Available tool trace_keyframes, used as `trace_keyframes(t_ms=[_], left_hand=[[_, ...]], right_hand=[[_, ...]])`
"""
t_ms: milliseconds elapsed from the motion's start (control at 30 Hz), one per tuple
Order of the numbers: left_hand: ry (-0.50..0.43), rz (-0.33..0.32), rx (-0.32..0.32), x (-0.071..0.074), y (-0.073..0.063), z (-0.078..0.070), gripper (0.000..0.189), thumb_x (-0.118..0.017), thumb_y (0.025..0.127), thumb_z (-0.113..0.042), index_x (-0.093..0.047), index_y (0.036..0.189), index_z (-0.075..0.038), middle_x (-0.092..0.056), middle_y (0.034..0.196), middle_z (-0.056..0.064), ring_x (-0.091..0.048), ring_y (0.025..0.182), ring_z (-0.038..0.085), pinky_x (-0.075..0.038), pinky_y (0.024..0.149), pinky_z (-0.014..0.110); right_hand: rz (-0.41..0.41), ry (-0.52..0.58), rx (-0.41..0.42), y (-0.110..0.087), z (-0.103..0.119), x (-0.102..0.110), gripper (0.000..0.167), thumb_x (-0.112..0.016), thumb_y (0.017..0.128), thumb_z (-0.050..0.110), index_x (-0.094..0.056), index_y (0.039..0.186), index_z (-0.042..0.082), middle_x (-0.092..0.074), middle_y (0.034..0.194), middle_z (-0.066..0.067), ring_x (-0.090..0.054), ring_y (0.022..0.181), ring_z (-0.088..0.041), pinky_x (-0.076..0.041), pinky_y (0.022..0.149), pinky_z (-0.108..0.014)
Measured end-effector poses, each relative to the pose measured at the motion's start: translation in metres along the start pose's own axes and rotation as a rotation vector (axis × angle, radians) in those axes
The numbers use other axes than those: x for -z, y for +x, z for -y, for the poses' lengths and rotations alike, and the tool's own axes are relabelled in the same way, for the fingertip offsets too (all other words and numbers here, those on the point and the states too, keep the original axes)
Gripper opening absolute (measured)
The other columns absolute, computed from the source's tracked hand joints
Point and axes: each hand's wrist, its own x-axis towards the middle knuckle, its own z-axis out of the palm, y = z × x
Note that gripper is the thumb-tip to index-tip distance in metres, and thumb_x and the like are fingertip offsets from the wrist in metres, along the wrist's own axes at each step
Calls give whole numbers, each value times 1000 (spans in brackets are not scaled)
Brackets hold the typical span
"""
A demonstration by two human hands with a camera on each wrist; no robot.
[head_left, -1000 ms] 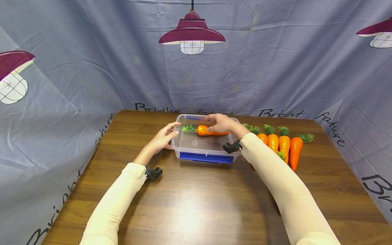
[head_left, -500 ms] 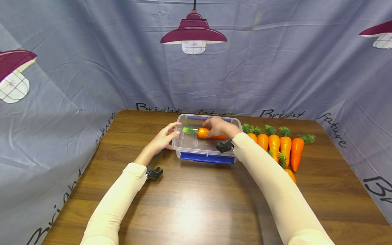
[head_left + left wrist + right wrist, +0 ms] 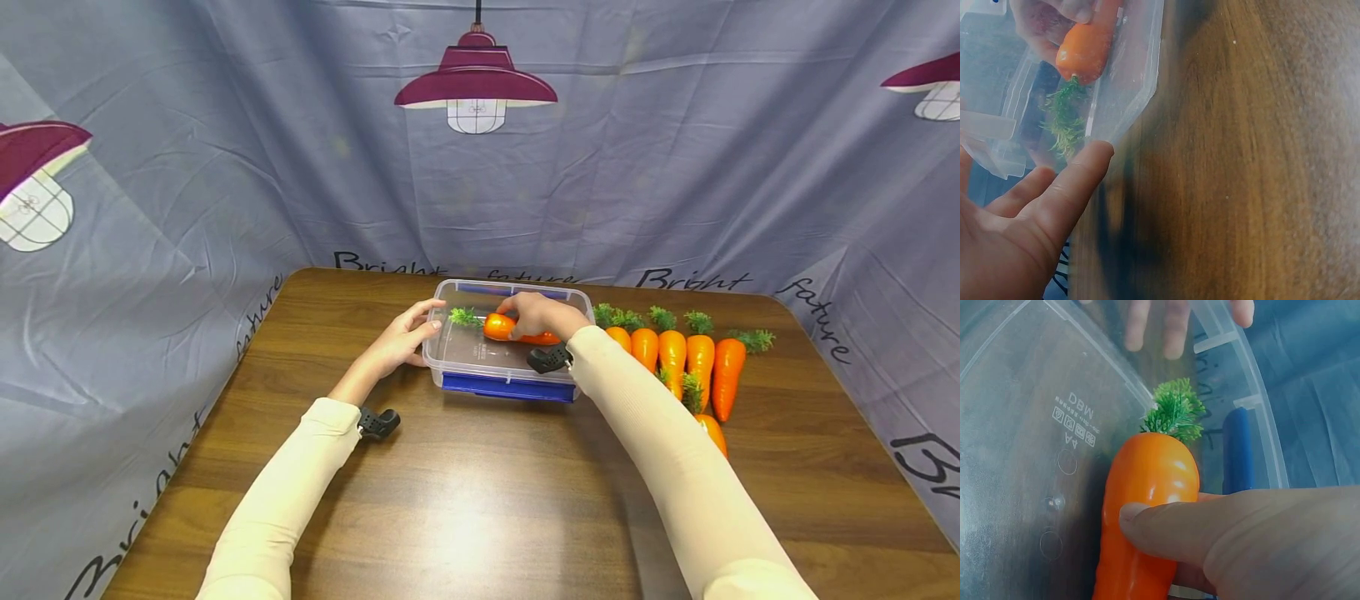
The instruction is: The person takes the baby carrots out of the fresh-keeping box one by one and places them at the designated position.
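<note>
A clear plastic food box (image 3: 483, 373) with blue clips along its long sides sits near the back middle of the table. Inside it an orange carrot (image 3: 498, 327) with a green leafy top lies lengthwise, the leaves toward the box's left end. My right hand (image 3: 538, 313) grips this carrot around its thick part; in the right wrist view the thumb (image 3: 1166, 531) lies across it. At the left end, my left hand (image 3: 397, 340) rests its extended fingers and thumb (image 3: 1088, 165) against the outside of the box wall.
Several more carrots (image 3: 701, 358) lie in a row on the table (image 3: 450, 500) to the right of the box, leafy tops toward the back. Another carrot (image 3: 712, 432) lies nearer, partly hidden by my right sleeve (image 3: 652, 433). A grey printed curtain (image 3: 480, 192) surrounds the table.
My right hand has shifted left and slightly nearer along the carrot, closing its grip. The carrot has moved slightly toward me inside the box. My left hand has stayed at the wall.
</note>
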Motion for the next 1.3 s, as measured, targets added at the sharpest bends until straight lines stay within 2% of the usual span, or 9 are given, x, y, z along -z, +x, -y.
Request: trace_keyframes(t_ms=[133,267,467,633,767,900,1033,1200,1300], left_hand=[[2,1,1,-1,1,0,52,-47,108,-23,-32,157,-15,-42,151,28,-58,123,46,-64,77,49],[-1,5,4,-2,1,-2,51,-47,108,-23,-33,157,-16,-42,151,29,-59,121,46,-64,77,49],[0,5,10,-1,-1,-5,51,-48,108,-24,-34,157,-18,-39,154,29,-52,130,51,-64,81,51],[-2,3,12,0,-1,-6,52,-47,109,-24,-32,158,-16,-38,154,29,-48,135,52,-63,82,53],[-7,0,9,0,-1,-5,52,-47,109,-24,-32,158,-16,-39,153,31,-50,132,53,-63,82,54],[-9,-2,7,-1,-2,-3,52,-47,109,-25,-32,158,-16,-39,153,31,-50,132,52,-63,82,53],[-21,-3,7,-2,-3,-2,53,-48,109,-25,-32,158,-16,-38,154,30,-49,133,50,-63,82,53],[-30,-2,12,-2,-4,-3,51,-47,109,-24,-33,157,-18,-38,153,30,-50,132,50,-62,83,54],[-24,1,13,-2,-4,-3,51,-47,109,-24,-33,158,-17,-39,153,30,-50,132,50,-62,83,54]], right_hand=[[-3,5,10,-2,-1,1,57,-71,94,12,-53,148,9,-52,152,-18,-44,143,-38,-39,120,-50],[-20,36,34,-6,1,5,56,-70,94,12,-53,147,6,-56,146,-19,-52,135,-36,-43,117,-49],[-48,131,45,-24,7,26,57,-67,97,12,-47,150,6,-59,140,-23,-60,126,-36,-50,109,-49],[-96,201,75,-45,6,47,61,-64,100,17,-38,154,7,-56,140,-26,-62,123,-38,-57,97,-48],[-145,310,89,-66,-3,60,66,-64,101,17,-30,157,10,-60,134,-28,-66,114,-38,-62,81,-44],[-193,434,86,-93,-21,64,64,-63,102,17,-30,156,12,-65,124,-28,-70,96,-32,-63,67,-40],[-214,526,84,-126,-50,59,63,-61,103,16,-28,157,9,-67,115,-25,-70,87,-20,-63,67,-39],[-238,569,35,-176,-96,39,65,-60,104,18,-26,157,5,-66,116,-25,-70,85,-14,-64,67,-40],[-284,571,-8,-207,-125,20,64,-61,103,17,-27,155,4,-68,109,-21,-69,80,-12,-63,64,-39]])
